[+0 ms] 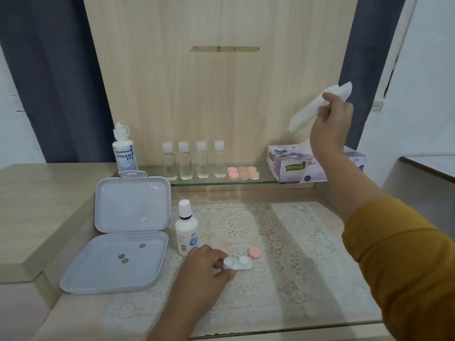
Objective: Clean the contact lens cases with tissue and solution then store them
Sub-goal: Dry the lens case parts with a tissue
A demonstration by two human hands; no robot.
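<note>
My left hand (205,263) pinches the left end of a white contact lens case (238,263) lying on the lace mat. Two pink caps sit loose beside it: one (254,252) to the right, the other cap (222,249) partly hidden behind my fingers. My right hand (331,124) is raised above the tissue box (293,166) and grips a white tissue (317,104) that hangs in the air. A white solution bottle (186,228) stands upright just behind my left hand. At the left lies an open white storage box (115,264).
On the glass shelf (266,177) stand a Dream Eye bottle (124,150), several small clear bottles (193,159) and a cluster of pink and peach lens cases (243,173). Three small dark round items (123,257) lie in the storage box. A raised ledge borders the left.
</note>
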